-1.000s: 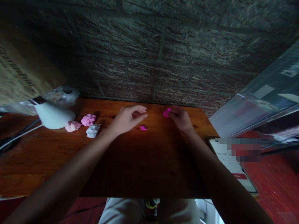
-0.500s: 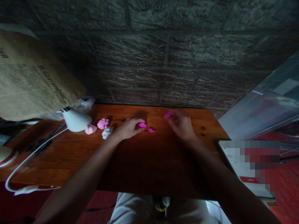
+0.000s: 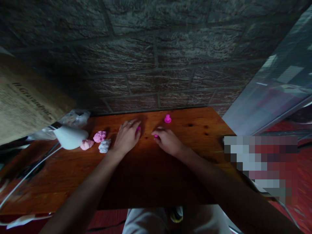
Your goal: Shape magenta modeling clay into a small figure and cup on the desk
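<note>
My left hand (image 3: pixel 128 136) rests low over the tabletop, fingers curled round a magenta clay piece (image 3: pixel 138 129) that shows only at the fingertips. To its right, my right hand (image 3: pixel 168 140) pinches a small magenta clay bit (image 3: pixel 156 136), mostly hidden by thumb and finger. Behind the right hand stands a magenta clay shape (image 3: pixel 167 119) with a wide round base and a narrower knob on top; neither hand touches it. Left of my left hand lie a pink clay lump (image 3: pixel 99 136), a paler pink lump (image 3: pixel 87 144) and a whitish lump (image 3: pixel 104 146).
A white lamp-like cone (image 3: pixel 71 136) with a white cable (image 3: pixel 31 172) stands at the left, beside crumpled clear plastic (image 3: pixel 77 117) and a printed brown paper bag (image 3: pixel 31 100). The wooden table (image 3: pixel 151 175) meets a stone-patterned wall (image 3: pixel 136 58). A translucent panel (image 3: pixel 263 87) is at right.
My right hand has let go of the magenta shape at the back and come forward and left onto the small magenta bit. My left hand still holds its piece. The camera view has shifted.
</note>
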